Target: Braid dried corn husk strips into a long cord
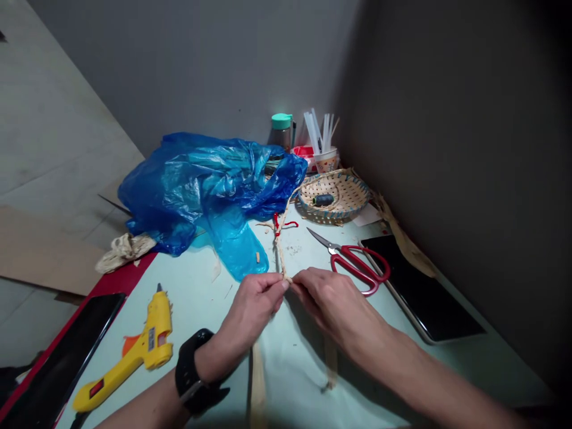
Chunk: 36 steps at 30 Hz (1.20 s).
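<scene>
My left hand [257,298], with a black watch on its wrist, pinches the near end of a pale braided fibre cord [277,244]. From the other side, my right hand [333,295] grips the same spot, fingertips almost touching the left ones. The cord runs away over the table, with red string [277,225] around it, toward a shallow woven basket [308,205]. Below my hands hang two loose flat fibre strips, a left strip [257,381] and a right strip [330,363]. Red-handled scissors [357,275] lie just beyond my right hand.
A yellow glue gun [154,333] lies at left, near a dark flat device [80,351]. Behind are a blue plastic bag [179,179], a green-lidded jar [281,128] and a cup [328,162] of translucent sticks. The basket holds a thread spool [323,200]. A black tablet [429,292] lies right.
</scene>
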Each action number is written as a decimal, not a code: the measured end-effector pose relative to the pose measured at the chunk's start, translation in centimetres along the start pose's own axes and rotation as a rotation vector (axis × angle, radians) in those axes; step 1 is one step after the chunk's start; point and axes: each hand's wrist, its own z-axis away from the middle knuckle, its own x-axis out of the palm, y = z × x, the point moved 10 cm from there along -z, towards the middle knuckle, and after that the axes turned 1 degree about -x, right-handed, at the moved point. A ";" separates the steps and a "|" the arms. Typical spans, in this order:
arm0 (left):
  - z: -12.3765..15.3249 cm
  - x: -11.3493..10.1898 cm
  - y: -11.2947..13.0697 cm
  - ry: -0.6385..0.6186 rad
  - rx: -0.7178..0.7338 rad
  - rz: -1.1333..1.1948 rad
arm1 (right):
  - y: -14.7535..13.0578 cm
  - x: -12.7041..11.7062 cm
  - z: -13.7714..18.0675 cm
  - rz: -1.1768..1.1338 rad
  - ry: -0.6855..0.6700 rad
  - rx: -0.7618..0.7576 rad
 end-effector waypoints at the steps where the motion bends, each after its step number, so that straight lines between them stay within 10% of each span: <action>1: 0.0 -0.1 0.2 0.017 0.020 -0.021 | -0.1 0.0 0.0 0.030 0.008 -0.011; 25: 0.1 -0.1 0.2 -0.085 -0.019 0.055 | 2.1 -0.7 -0.8 -0.408 -0.132 0.055; 36: 0.4 -1.1 1.3 0.124 0.067 -0.123 | -2.9 -2.1 1.7 0.195 0.251 -0.181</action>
